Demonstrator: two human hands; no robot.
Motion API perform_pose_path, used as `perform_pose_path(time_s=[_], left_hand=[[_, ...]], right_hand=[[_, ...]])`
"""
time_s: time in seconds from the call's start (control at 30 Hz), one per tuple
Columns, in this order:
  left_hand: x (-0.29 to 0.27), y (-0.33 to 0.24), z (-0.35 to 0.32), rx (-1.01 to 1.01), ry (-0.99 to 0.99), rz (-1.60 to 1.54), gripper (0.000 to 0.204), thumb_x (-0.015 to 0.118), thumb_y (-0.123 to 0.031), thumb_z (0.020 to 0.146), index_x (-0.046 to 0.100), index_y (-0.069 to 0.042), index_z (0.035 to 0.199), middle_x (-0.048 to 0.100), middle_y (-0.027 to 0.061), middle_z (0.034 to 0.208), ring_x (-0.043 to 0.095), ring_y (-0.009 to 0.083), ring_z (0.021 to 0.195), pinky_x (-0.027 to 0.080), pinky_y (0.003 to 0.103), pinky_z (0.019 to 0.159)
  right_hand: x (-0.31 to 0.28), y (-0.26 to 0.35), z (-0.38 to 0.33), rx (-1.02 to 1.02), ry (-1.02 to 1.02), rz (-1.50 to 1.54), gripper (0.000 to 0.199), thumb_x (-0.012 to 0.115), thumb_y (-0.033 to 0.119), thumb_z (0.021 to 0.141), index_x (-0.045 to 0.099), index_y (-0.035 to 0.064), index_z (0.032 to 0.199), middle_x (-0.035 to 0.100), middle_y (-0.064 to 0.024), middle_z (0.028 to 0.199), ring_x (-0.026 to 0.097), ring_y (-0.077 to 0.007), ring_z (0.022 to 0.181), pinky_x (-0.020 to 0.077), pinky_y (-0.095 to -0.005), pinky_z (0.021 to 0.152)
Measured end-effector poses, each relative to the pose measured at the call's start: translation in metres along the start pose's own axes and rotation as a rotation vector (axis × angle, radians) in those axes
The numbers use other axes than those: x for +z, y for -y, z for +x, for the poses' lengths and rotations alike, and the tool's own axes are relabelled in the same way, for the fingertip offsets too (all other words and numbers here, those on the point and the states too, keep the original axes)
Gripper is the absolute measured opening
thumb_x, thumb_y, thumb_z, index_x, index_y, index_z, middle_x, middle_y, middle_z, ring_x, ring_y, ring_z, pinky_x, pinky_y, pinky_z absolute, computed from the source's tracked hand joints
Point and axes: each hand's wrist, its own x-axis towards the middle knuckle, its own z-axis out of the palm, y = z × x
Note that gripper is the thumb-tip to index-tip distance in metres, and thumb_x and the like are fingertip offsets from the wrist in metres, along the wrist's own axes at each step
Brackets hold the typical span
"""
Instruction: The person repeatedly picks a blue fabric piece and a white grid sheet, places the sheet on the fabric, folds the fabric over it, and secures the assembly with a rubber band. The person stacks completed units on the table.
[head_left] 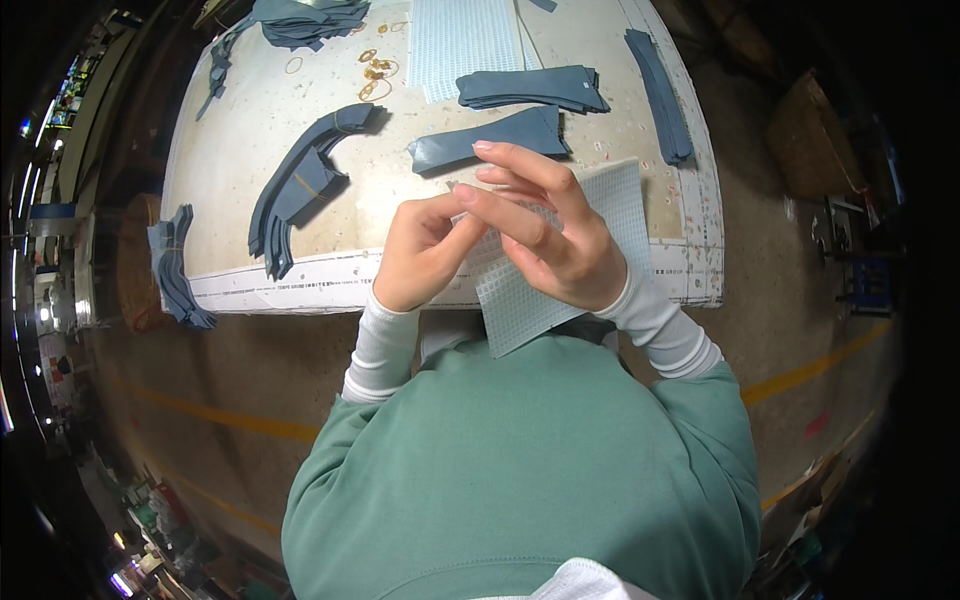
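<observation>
My left hand (423, 255) is closed in a pinch in front of my chest, above the table's near edge. Its thumb and fingertips meet the fingertips of my right hand (565, 235), and whatever lies between them is too small or hidden to make out. The fingers of my right hand are loosely curved and apart. Below that hand a pale blue gridded sheet (618, 205) slants over the table edge toward my lap. Just beyond my fingertips lies a dark blue cut piece (490, 137), with a stack of similar pieces (530, 88) behind it.
Curved bundles of blue pieces (300, 185) with bands lie left on the white table (225, 150); another bundle (174, 265) hangs at its left edge. Rubber bands (376, 70), more gridded sheets (462, 40) and a blue pile (310, 22) are farther back. A long strip stack (658, 98) lies right.
</observation>
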Motion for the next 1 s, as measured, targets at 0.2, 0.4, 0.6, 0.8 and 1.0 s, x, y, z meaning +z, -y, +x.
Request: perform_pose_path(time_s=[0.2, 0.4, 0.6, 0.8, 1.0], left_hand=[[-0.004, 0.0, -0.002, -0.013, -0.019, -0.064, 0.023, 0.055, -0.009, 0.095, 0.067, 0.008, 0.107, 0.07, 0.0055, 0.092, 0.057, 0.0077, 0.086, 0.047, 0.025, 0.076], [-0.003, -0.002, 0.0, 0.03, -0.012, -0.084, 0.023, 0.058, -0.006, 0.093, 0.068, 0.006, 0.109, 0.07, 0.0046, 0.091, 0.058, 0.0064, 0.084, 0.048, 0.022, 0.073], [-0.002, 0.0, 0.002, -0.073, 0.016, -0.053, 0.023, 0.065, -0.01, 0.09, 0.07, 0.005, 0.107, 0.069, 0.0025, 0.088, 0.057, 0.0021, 0.074, 0.046, 0.017, 0.063], [-0.02, 0.007, 0.015, -0.089, 0.033, 0.336, 0.02, 0.067, -0.009, 0.088, 0.07, 0.003, 0.104, 0.071, 0.0068, 0.095, 0.064, 0.0091, 0.087, 0.051, 0.024, 0.076], [-0.036, 0.001, 0.04, 0.379, -0.101, 0.783, 0.016, 0.068, -0.007, 0.083, 0.072, -0.002, 0.097, 0.07, 0.0133, 0.103, 0.068, 0.0251, 0.096, 0.052, 0.031, 0.084]], right_hand=[[0.001, -0.004, 0.001, 0.004, 0.002, 0.018, 0.071, 0.065, -0.022, 0.068, 0.054, 0.0117, 0.13, 0.043, -0.0179, 0.134, 0.061, -0.0297, 0.11, 0.0608, -0.0315, 0.088], [-0.001, -0.007, 0.003, 0.019, -0.02, 0.027, 0.072, 0.067, -0.018, 0.07, 0.052, 0.0117, 0.133, 0.044, -0.0159, 0.133, 0.063, -0.0271, 0.106, 0.0622, -0.0286, 0.08], [-0.002, -0.003, -0.001, 0.38, -0.089, 0.204, 0.071, 0.064, -0.013, 0.073, 0.049, 0.0131, 0.138, 0.046, -0.0123, 0.129, 0.064, -0.0199, 0.096, 0.0609, -0.0271, 0.075], [-0.023, -0.025, -0.002, 0.619, -0.108, 0.407, 0.049, 0.064, -0.006, 0.082, 0.058, 0.0099, 0.128, 0.056, -0.0079, 0.117, 0.063, -0.0148, 0.097, 0.0578, -0.0238, 0.076], [-0.072, -0.074, -0.013, 0.656, 0.119, -0.182, 0.005, 0.072, 0.013, 0.082, 0.072, 0.0094, 0.085, 0.069, -0.0004, 0.086, 0.062, -0.0123, 0.078, 0.046, -0.0245, 0.058]])
